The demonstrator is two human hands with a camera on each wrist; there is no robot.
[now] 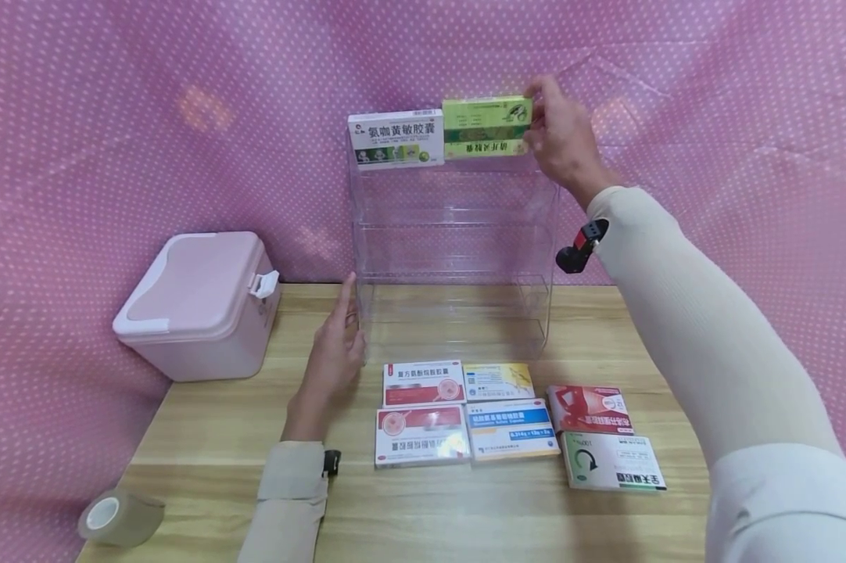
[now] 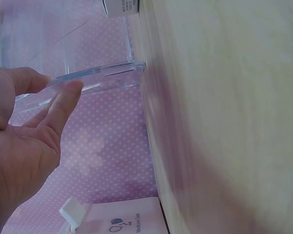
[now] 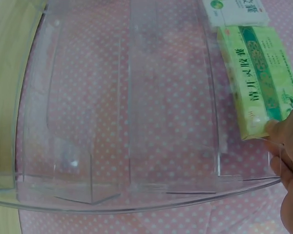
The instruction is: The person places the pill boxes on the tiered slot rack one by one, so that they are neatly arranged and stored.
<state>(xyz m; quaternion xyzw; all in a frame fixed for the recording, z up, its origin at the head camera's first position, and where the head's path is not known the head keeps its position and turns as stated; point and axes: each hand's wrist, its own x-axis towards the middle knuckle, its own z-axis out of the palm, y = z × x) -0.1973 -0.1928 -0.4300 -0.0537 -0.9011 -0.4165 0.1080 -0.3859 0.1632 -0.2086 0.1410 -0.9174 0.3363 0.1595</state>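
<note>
A clear acrylic tiered rack point(image 1: 458, 250) stands on the table. My right hand point(image 1: 567, 137) pinches the right end of a yellow-green medicine box point(image 1: 486, 129) at the rack's top tier. In the right wrist view, thumb and fingers grip that box's point(image 3: 256, 73) near end. Beside it on the same tier leans a white medicine box point(image 1: 398, 141) with a green strip. Low on the rack's left side, my left hand point(image 1: 333, 348) holds the side panel's edge. The left wrist view has the thumb and fingers point(image 2: 63, 105) on either side of that panel.
In front of the rack lie red-and-white boxes point(image 1: 423, 434), a yellow box point(image 1: 499, 381), a blue-and-white box point(image 1: 513, 430), a red box point(image 1: 592, 410) and a green-and-white box point(image 1: 614, 461). A pink medicine chest point(image 1: 198, 305) and a tape roll point(image 1: 122, 518) are at left. Pink dotted cloth hangs behind.
</note>
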